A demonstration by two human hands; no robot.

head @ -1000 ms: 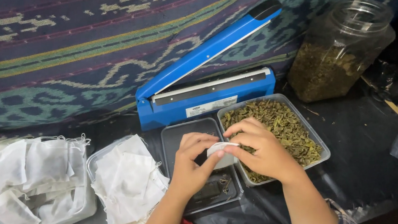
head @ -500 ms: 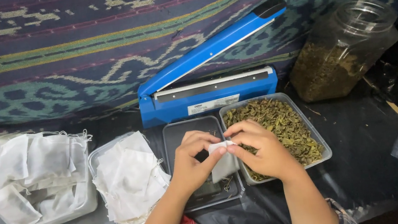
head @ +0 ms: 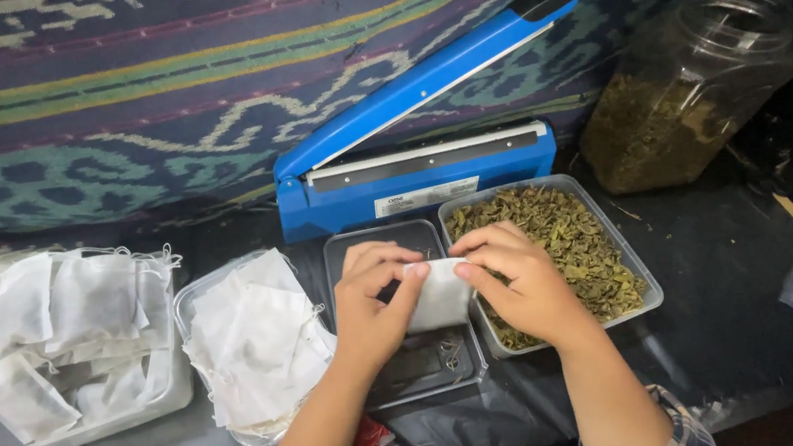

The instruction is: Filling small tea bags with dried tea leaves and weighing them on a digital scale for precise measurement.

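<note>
Fingers (head: 392, 266) of both hands pinched on a small white filter bag (head: 439, 293), held above the dark empty tray (head: 415, 372) at centre, left hand (head: 374, 306) and right hand (head: 515, 284) meeting at its top edge. Behind, a patterned woven cloth (head: 100, 108) draped as backdrop. Blue heat sealer (head: 415, 165), arm raised, on the black-covered tabletop (head: 750, 311). Clear jar of dried leaves (head: 683, 92) at far right. Tub of white bags (head: 59, 345) at left, a second pile of bags (head: 255, 341) beside it. Clear tray of dried green leaves (head: 570, 242) just right of the hands.
</note>
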